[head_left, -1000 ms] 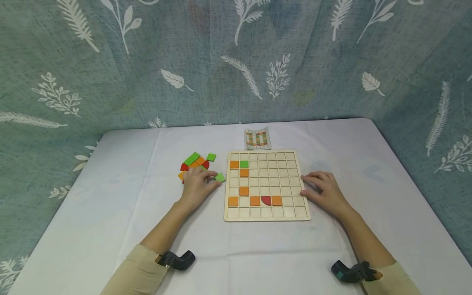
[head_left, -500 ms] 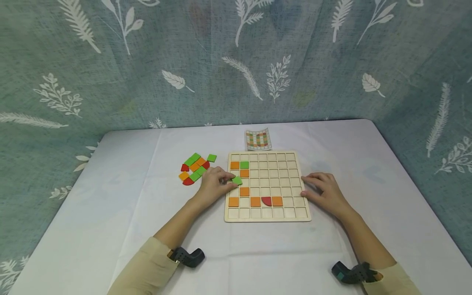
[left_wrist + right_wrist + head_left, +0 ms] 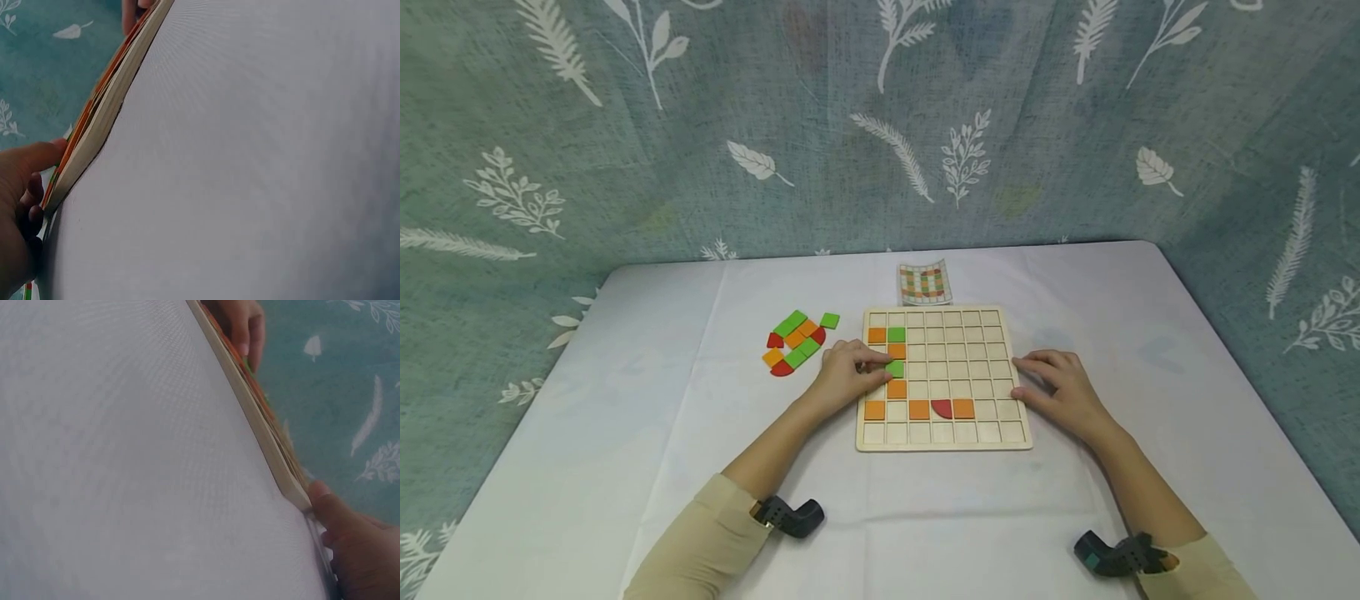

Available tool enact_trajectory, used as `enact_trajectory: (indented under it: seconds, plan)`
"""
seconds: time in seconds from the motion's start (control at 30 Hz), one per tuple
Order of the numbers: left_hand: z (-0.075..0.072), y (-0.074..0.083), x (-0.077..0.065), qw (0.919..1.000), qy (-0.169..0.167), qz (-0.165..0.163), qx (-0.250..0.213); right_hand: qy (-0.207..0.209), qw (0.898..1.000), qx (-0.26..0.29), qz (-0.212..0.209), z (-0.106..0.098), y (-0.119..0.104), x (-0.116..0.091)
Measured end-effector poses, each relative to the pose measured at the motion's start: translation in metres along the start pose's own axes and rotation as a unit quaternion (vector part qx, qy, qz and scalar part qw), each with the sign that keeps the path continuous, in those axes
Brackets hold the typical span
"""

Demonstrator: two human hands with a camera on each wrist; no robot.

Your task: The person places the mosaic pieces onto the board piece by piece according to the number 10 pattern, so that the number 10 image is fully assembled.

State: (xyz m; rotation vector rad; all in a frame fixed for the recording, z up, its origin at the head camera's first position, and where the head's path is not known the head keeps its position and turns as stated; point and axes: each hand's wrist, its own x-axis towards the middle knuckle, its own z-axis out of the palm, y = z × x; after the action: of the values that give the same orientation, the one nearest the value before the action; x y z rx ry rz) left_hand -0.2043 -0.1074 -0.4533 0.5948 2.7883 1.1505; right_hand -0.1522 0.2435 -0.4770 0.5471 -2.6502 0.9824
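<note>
In the head view, my left hand (image 3: 847, 372) pinches a green square tile (image 3: 895, 369) between thumb and fingertips. That tile lies at a cell in the second column of the wooden grid board (image 3: 958, 444), between two orange tiles, one above and an orange square tile (image 3: 897, 389) below. Whether it sits fully flat cannot be told. My right hand (image 3: 1063, 390) touches the board's right edge with thumb and forefinger tips set apart. The right wrist view shows the right thumb (image 3: 322, 494) against the board's rim (image 3: 262, 428). Low on the board lies a red quarter-round tile (image 3: 942, 408).
Left of the board, several loose green, orange and red tiles (image 3: 795, 340) lie on the white cloth, with one green tile (image 3: 830, 321) a little apart. A small printed pattern card (image 3: 924, 283) lies behind the board. A leaf-patterned curtain (image 3: 820, 167) hangs beyond the table.
My left hand has carried the green tile from beside the loose tiles rightward over the board's left edge and down to the second column. The right hand has kept its place.
</note>
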Motion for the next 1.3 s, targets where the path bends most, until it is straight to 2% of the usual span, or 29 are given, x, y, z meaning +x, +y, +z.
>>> enact_trajectory:
  seconds: [0.3, 0.43, 0.53, 0.63, 0.8, 1.0, 1.3]
  plan:
    - [0.006, 0.003, 0.002, 0.9992, 0.026, -0.024, -0.017, -0.003, 1.000, 0.002, 0.001, 0.000, -0.001, 0.000]
    - [0.004, 0.000, 0.000, 0.9979, 0.050, -0.022, -0.034, -0.006, 1.000, 0.001, 0.001, 0.000, -0.002, 0.001]
    - [0.000, -0.004, -0.003, 0.9969, 0.073, -0.012, -0.027, -0.006, 1.000, -0.002, 0.002, 0.000, -0.002, 0.002]
    - [-0.006, -0.007, -0.008, 0.9963, 0.085, -0.008, 0.001, -0.006, 1.000, -0.002, 0.004, -0.001, -0.002, 0.002]
    - [-0.025, -0.014, -0.015, 0.9931, 0.104, -0.029, 0.045, -0.010, 1.000, -0.001, 0.017, -0.001, -0.003, 0.000]
    - [-0.048, -0.023, -0.026, 0.9886, 0.130, -0.057, 0.051, -0.014, 1.000, -0.003, 0.026, 0.000, -0.004, -0.002]
    - [-0.067, -0.043, -0.043, 0.9810, 0.151, -0.099, 0.072, -0.004, 1.000, -0.005, 0.001, 0.001, -0.005, -0.001]
